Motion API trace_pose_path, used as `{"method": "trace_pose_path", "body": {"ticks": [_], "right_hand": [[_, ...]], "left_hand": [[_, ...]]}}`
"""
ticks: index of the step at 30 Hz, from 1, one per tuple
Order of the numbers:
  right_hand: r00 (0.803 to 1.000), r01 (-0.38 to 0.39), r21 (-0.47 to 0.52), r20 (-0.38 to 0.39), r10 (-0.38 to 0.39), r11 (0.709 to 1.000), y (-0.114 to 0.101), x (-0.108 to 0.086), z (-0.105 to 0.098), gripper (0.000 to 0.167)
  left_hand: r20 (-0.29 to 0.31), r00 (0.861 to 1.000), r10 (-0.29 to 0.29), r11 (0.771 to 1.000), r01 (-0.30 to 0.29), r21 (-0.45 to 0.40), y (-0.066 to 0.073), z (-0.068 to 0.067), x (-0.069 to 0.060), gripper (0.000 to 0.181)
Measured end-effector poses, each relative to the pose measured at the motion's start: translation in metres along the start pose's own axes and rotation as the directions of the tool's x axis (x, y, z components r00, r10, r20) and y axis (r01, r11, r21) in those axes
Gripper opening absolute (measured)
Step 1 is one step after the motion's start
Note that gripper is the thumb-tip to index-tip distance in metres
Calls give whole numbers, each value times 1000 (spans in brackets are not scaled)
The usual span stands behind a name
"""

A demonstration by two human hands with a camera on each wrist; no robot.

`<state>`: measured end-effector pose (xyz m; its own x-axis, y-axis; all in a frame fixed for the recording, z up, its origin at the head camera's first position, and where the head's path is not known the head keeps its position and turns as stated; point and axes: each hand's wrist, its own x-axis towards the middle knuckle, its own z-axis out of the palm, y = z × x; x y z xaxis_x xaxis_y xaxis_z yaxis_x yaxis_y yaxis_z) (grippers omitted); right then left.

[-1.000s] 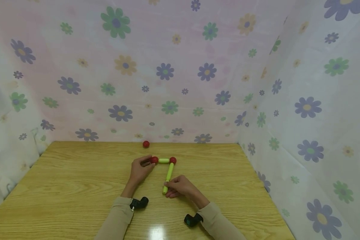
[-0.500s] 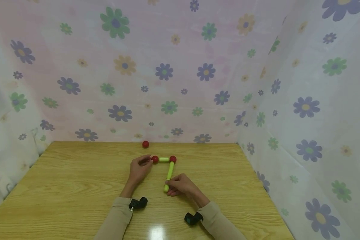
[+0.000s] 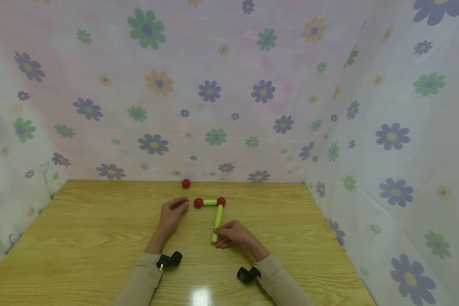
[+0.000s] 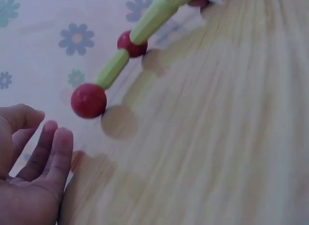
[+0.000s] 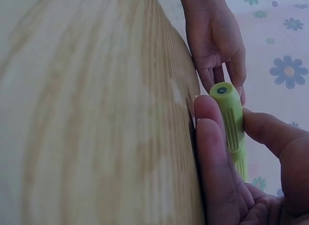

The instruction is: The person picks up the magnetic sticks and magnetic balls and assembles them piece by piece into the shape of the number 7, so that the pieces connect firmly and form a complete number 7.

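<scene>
My right hand pinches a long yellow-green building rod near its lower end. In the right wrist view, the near end of this rod is bare and has a dark round spot. Its far end meets a red ball. A short yellow-green rod runs left from that ball to a second red ball. My left hand stands just left of the second ball, apart from it, with nothing between thumb and fingers. The left wrist view shows a gap between the fingertips and that ball.
A loose red ball lies at the table's back edge. The wooden table ends at a flowered cloth behind, with more cloth along both sides. Black wrist cameras jut from both sleeves.
My left hand has let go of the left red ball and drawn back to the left. The joined rods and balls have shifted slightly right and away, with my right hand still pinching the long rod.
</scene>
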<state>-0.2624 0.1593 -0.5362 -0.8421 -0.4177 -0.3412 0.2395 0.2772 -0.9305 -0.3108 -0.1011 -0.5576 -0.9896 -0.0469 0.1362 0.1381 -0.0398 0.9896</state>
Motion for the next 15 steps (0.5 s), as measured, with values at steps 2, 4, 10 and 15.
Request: {"method": "trace_pose_path", "body": {"ticks": [2, 4, 10, 15], "right_hand": [[1000, -4, 2, 9, 4, 1000, 0, 0, 0, 32], [1000, -4, -3, 13, 4, 1000, -1, 0, 0, 31], [1000, -14, -18, 13, 14, 1000, -3, 0, 0, 33], [1000, -23, -17, 21, 24, 1000, -4, 0, 0, 34]], "left_hand": [[4, 1000, 3, 1000, -3, 9, -1, -5, 5, 30], [5, 1000, 21, 1000, -21, 20, -2, -10, 11, 30], [-23, 998, 65, 996, -64, 63, 1, -20, 34, 29], [-64, 998, 17, 990, -8, 141, 12, -19, 52, 28]]}}
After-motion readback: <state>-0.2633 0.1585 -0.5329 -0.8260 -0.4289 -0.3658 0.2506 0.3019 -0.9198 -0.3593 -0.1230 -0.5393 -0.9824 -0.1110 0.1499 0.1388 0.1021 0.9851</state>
